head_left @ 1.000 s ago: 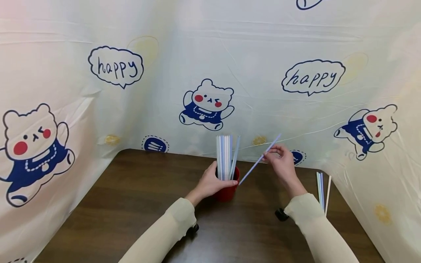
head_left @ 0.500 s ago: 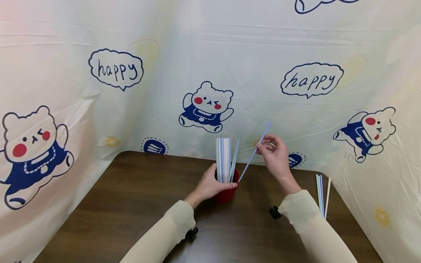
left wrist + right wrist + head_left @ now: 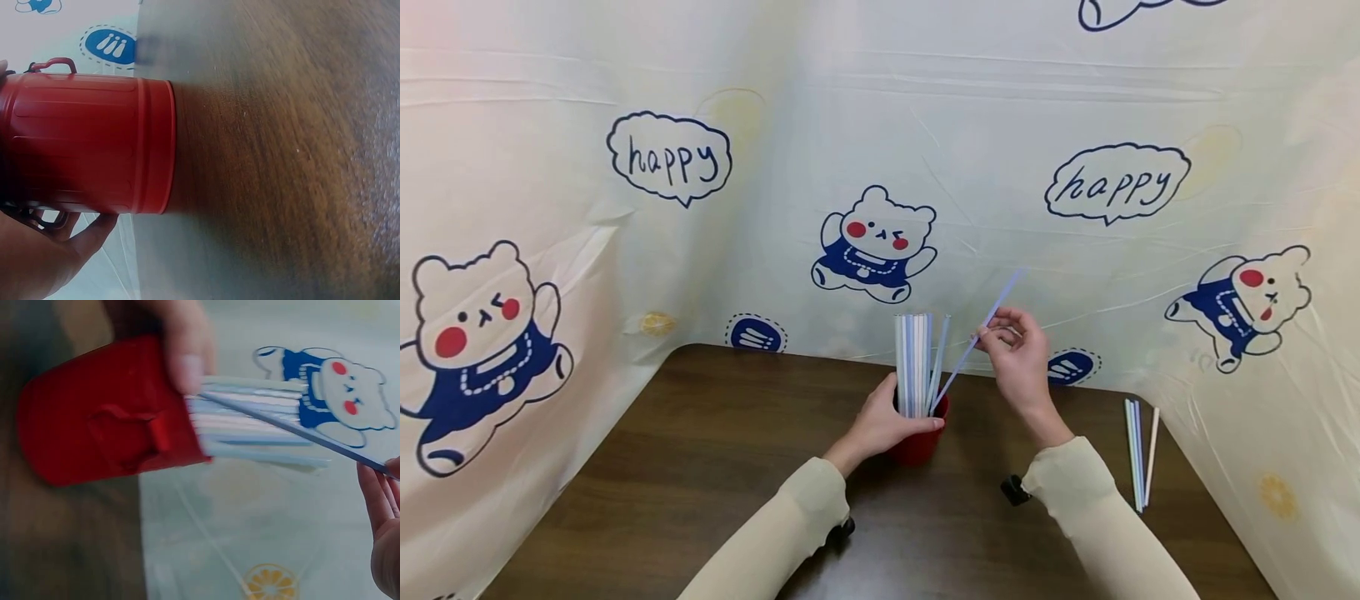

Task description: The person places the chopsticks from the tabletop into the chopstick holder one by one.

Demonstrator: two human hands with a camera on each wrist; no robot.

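My left hand (image 3: 883, 421) grips a small red bucket (image 3: 913, 450) near its top, the thumb lying across the rim. Ribbed sides and little side handles show on the bucket (image 3: 75, 144) in the left wrist view; its base stands on the table. A bundle of pastel straws (image 3: 913, 362) rises out of it, blue, white and pale green. Between thumb and fingertips my right hand (image 3: 1021, 354) pinches one blue-violet straw (image 3: 1006, 292) by its upper part. That straw slants down, its lower end at the bucket's mouth beside the other straws. The left hand's far fingers are hidden behind the bucket.
Several loose straws (image 3: 1135, 450) lie on the right side of the brown wooden table (image 3: 700, 467). A pale printed curtain (image 3: 985, 125) with bears and writing hangs behind the table and along both sides. Dark wrist cameras (image 3: 1017, 490) sit at the cuffs.
My right hand has moved left toward the bucket, and the pinched straw stands steeper, its lower end shifting from outside the rim to the bucket's mouth. The left hand keeps its grip.
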